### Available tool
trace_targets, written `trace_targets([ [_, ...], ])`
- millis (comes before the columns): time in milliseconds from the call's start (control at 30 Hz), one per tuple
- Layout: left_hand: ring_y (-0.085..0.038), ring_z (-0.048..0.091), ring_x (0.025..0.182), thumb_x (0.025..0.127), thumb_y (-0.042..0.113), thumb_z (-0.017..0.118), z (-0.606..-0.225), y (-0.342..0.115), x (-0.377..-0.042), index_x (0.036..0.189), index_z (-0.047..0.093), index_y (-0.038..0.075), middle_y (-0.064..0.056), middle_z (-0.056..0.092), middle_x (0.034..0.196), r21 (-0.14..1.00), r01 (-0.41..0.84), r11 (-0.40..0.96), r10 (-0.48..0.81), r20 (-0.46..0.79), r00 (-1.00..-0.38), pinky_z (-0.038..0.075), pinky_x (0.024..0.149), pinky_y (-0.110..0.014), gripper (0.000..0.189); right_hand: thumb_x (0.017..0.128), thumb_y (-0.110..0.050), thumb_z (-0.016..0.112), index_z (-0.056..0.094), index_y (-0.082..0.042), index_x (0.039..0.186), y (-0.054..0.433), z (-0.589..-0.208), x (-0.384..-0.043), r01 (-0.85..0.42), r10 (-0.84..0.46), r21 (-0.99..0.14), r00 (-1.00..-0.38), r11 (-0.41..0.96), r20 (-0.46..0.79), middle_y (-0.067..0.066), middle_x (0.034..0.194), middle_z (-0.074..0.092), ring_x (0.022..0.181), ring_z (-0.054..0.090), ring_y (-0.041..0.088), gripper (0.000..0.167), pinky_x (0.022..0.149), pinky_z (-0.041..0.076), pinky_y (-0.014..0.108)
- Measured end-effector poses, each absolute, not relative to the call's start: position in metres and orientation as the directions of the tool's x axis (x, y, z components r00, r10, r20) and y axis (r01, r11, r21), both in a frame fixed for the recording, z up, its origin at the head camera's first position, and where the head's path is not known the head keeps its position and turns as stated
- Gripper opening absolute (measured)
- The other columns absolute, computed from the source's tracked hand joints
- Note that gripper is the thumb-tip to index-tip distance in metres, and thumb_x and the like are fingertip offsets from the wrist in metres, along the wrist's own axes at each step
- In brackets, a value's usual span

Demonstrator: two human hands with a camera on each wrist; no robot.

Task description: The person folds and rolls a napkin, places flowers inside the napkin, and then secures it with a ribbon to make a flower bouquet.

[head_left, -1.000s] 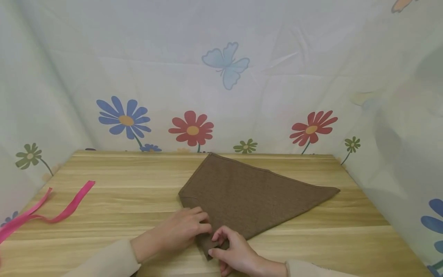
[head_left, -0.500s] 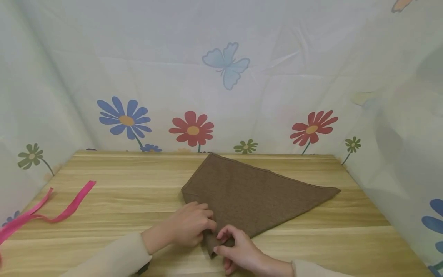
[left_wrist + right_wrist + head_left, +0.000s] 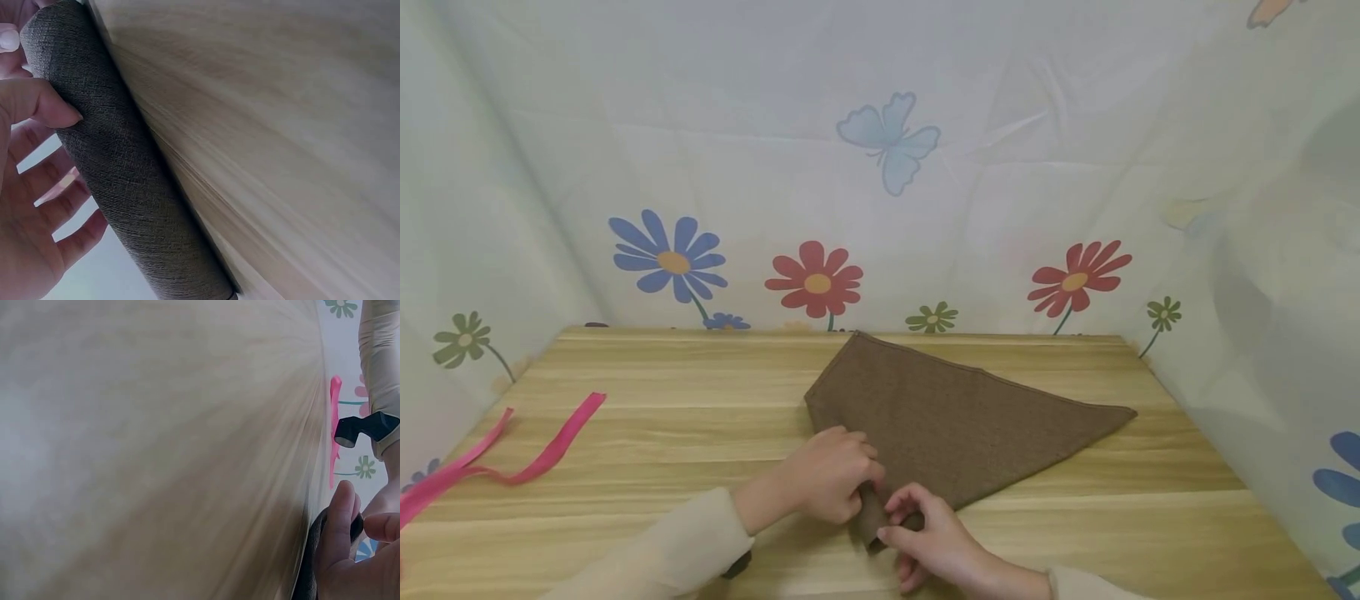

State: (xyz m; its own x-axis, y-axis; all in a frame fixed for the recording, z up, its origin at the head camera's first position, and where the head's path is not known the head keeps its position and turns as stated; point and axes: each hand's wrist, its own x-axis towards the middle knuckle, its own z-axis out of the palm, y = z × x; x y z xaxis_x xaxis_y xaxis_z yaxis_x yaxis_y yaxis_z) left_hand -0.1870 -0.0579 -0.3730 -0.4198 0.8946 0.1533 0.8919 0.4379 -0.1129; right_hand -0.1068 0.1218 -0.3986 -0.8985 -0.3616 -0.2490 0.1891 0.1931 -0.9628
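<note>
A brown cloth [image 3: 947, 417] lies folded flat on the table, its long point reaching to the right. Its near left edge is rolled up, and in the left wrist view this roll [image 3: 125, 169] is a dark, thick, woven tube. My left hand [image 3: 835, 477] grips the roll from the left side, thumb pressed on the cloth. At the roll's near end, my right hand [image 3: 942, 537] pinches the cloth between thumb and fingers. In the right wrist view most of the cloth is hidden behind the right hand [image 3: 353, 562].
A pink ribbon [image 3: 553, 450] lies loosely along the table's left side. The wood-grain table [image 3: 700, 375] is bordered at the back and sides by a white curtain [image 3: 737, 167] printed with flowers and a butterfly. A small black device [image 3: 359, 430] sits on the left wrist.
Both hands have moved slightly to the right with the roll. The cloth's left corner has shifted right as more cloth is rolled in. The ribbon has stayed put.
</note>
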Motion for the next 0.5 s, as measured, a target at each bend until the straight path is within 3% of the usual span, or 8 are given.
trace_targets([
  [300, -0.011, 0.048, 0.072, 0.065, 0.016, 0.064, -0.3731, -0.0504, -0.1895, 0.087, 0.065, 0.023, 0.008, 0.054, 0.079, -0.081, 0.888, 0.453, 0.886, 0.153, -0.438, 0.035, 0.053, -0.022, 0.023, 0.085, -0.015, 0.061, 0.045, -0.001, 0.109, 0.1269, -0.3969, -0.1083, 0.171, -0.356, -0.965, -0.905, 0.2, -0.234, 0.011, 0.104, 0.047, 0.051, 0.055, 0.012, 0.033, 0.048, 0.051, 0.031],
  [500, -0.006, 0.044, 0.062, 0.074, 0.018, 0.067, -0.3741, -0.0518, -0.1869, 0.079, 0.057, 0.018, 0.008, 0.049, 0.071, 0.01, 0.86, 0.51, 0.846, 0.177, -0.503, 0.035, 0.05, -0.019, 0.011, 0.085, -0.015, 0.061, 0.047, -0.002, 0.108, 0.1277, -0.3957, -0.1094, 0.149, -0.356, -0.968, -0.91, 0.203, -0.215, 0.011, 0.103, 0.049, 0.049, 0.054, 0.012, 0.03, 0.045, 0.05, 0.029],
])
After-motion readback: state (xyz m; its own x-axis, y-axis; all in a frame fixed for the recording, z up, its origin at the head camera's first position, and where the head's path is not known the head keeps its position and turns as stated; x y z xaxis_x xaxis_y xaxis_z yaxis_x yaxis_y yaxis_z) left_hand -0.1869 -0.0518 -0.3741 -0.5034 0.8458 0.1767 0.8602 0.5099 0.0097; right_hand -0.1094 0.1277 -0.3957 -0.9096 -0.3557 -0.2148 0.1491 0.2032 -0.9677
